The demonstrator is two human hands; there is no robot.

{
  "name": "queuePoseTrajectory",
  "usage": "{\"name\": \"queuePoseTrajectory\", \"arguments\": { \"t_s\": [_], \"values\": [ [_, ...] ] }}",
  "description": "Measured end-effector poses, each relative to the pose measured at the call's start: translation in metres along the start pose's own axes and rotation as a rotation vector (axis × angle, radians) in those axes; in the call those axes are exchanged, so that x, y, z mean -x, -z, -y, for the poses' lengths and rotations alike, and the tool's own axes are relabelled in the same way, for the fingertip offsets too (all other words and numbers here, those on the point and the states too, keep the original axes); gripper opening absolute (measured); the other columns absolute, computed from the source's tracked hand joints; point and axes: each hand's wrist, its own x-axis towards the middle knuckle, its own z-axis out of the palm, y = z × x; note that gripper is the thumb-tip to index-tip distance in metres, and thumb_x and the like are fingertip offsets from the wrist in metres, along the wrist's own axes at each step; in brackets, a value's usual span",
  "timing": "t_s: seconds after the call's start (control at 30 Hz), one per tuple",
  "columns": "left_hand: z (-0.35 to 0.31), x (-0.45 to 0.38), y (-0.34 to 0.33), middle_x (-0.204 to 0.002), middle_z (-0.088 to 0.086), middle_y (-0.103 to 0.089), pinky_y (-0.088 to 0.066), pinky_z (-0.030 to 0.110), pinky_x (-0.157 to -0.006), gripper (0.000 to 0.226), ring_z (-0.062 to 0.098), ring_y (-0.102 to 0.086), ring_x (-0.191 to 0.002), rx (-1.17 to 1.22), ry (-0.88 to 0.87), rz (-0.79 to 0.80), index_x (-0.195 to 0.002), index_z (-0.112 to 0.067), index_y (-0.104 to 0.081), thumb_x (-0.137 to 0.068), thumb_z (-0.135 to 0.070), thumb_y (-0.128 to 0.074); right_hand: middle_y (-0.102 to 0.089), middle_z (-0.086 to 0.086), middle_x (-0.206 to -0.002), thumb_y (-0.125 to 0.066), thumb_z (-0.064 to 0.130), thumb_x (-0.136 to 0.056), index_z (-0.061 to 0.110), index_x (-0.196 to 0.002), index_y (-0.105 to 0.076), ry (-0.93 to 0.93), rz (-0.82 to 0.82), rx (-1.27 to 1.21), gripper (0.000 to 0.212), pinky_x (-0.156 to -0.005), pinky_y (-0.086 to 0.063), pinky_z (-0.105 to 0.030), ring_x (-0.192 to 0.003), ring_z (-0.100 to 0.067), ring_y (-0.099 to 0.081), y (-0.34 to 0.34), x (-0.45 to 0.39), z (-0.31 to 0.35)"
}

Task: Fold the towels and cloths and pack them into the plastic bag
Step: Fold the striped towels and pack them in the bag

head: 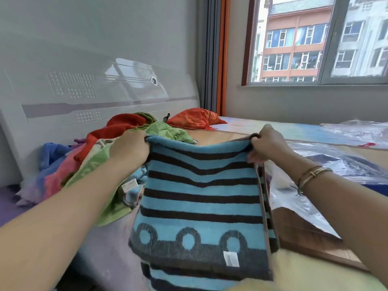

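Note:
A blue towel with dark brown stripes and a row of rings (199, 198) hangs stretched between my hands above the bed. My left hand (129, 147) grips its top left corner, and my right hand (265, 143) pinches the top right corner. The towel's lower end folds over toward me, showing a white label. A heap of loose cloths (100, 156) in green, red, blue and pink lies on the bed behind my left arm. Clear plastic bags (327, 164) lie on the bed to the right, under my right forearm.
A white headboard (88, 95) stands at the back left. An orange pillow (193, 118) lies near the grey and orange curtain (214, 55). A window (315, 38) fills the back right. A brown woven mat (304, 238) covers the bed at the right.

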Motion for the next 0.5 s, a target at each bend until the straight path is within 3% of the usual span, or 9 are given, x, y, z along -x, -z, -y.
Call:
{"name": "queuePoseTrajectory", "arguments": {
  "t_s": [0.03,0.1,0.13,0.17,0.23,0.3,0.4,0.5],
  "values": [
    [-0.005,-0.009,-0.011,-0.1,0.015,-0.066,-0.042,0.034,-0.063,0.025,0.033,-0.061,-0.082,0.184,0.084,0.014,-0.107,-0.011,-0.063,-0.095,-0.018,-0.043,-0.07,-0.019,-0.082,-0.044,0.013,-0.098,0.0,-0.13,-0.033,-0.058,0.004,-0.068,0.037,-0.052,-0.058,-0.033,-0.063,-0.025,-0.071,-0.007,-0.015,0.003],
    [-0.018,-0.018,-0.03,-0.11,0.02,-0.065,-0.053,0.04,-0.069,0.034,0.034,-0.066,-0.082,0.678,0.325,0.176,-0.129,-0.009,-0.047,-0.098,-0.022,-0.047,-0.061,-0.022,-0.12,-0.047,0.025,-0.099,0.005,-0.148,-0.015,-0.132,0.053,-0.033,0.062,-0.084,-0.056,-0.043,-0.1,-0.031,-0.066,-0.02,-0.03,0.006],
    [-0.024,-0.016,-0.04,-0.122,0.02,-0.06,-0.055,0.042,-0.078,0.05,0.033,-0.066,-0.091,0.824,0.409,0.266,-0.141,-0.012,-0.032,-0.097,-0.028,-0.051,-0.053,-0.02,-0.132,-0.049,0.029,-0.099,0.007,-0.151,-0.008,-0.124,0.082,0.042,0.07,-0.097,-0.049,-0.044,-0.115,-0.033,-0.057,-0.026,-0.028,0.005],
    [-0.031,-0.01,-0.049,-0.135,0.017,-0.052,-0.052,0.041,-0.088,0.068,0.034,-0.061,-0.105,0.807,0.407,0.353,-0.148,-0.016,-0.017,-0.095,-0.034,-0.055,-0.05,-0.018,-0.135,-0.05,0.029,-0.098,0.008,-0.152,-0.006,-0.082,0.113,0.096,0.072,-0.102,-0.044,-0.041,-0.121,-0.034,-0.052,-0.033,-0.022,0.001],
    [-0.043,0.012,-0.066,-0.149,0.011,-0.037,-0.041,0.033,-0.093,0.085,0.031,-0.046,-0.127,0.674,0.263,0.435,-0.152,-0.017,-0.002,-0.093,-0.036,-0.06,-0.059,-0.014,-0.119,-0.051,0.019,-0.095,0.009,-0.146,-0.021,0.05,0.167,0.083,0.06,-0.091,-0.048,-0.037,-0.109,-0.031,-0.058,-0.043,0.004,-0.013],
    [-0.054,0.039,-0.073,-0.148,0.006,-0.039,-0.036,0.03,-0.092,0.073,0.025,-0.042,-0.131,0.617,0.05,0.485,-0.15,-0.019,-0.021,-0.091,-0.032,-0.063,-0.063,-0.007,-0.094,-0.051,0.014,-0.091,0.013,-0.124,-0.042,0.133,0.186,0.05,0.034,-0.077,-0.055,-0.041,-0.088,-0.026,-0.064,-0.046,0.039,-0.032],
    [-0.067,0.086,-0.07,-0.129,-0.006,-0.051,-0.04,0.025,-0.09,0.031,0.015,-0.049,-0.121,0.553,-0.207,0.625,-0.115,-0.026,-0.061,-0.086,-0.034,-0.069,-0.063,-0.002,-0.081,-0.05,0.015,-0.088,0.019,-0.094,-0.05,0.175,0.176,0.156,0.006,-0.069,-0.056,-0.044,-0.074,-0.022,-0.065,-0.04,0.088,-0.06],
    [-0.081,0.133,-0.068,-0.112,-0.011,-0.048,-0.039,0.023,-0.087,0.03,0.01,-0.045,-0.112,0.463,-0.378,0.721,-0.101,-0.034,-0.062,-0.076,-0.044,-0.076,-0.061,-0.001,-0.075,-0.049,0.02,-0.088,0.015,-0.081,-0.054,0.177,0.175,0.321,0.01,-0.067,-0.049,-0.035,-0.072,-0.02,-0.06,-0.031,0.128,-0.084]
  ]
}}
